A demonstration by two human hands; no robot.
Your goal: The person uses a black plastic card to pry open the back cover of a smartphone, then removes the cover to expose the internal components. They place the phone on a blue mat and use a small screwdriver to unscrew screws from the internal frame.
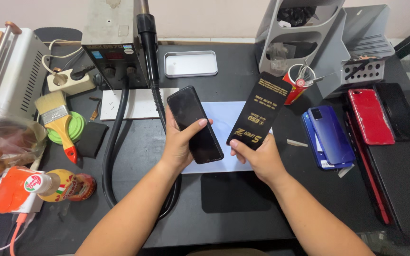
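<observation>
the left hand is clamped around a black phone, screen up and dark, thumb across its lower face, held above a pale blue mat on the dark bench. the right hand pinches the bottom end of a flat black packet with gold lettering, held upright and tilted just beside the phone; the 2 do not touch. judging by this, the packet looks sealed and nothing from it lies on the phone, so the work seems at an early stage, with opening and fitting left.

at the right edge a blue phone lies back up on another, a white label at its lower corner, and a red phone lies next to it. a red can holding tools stands behind the packet. at the left, a yellow bottle with a red and green round label lies on its side near a brush.
</observation>
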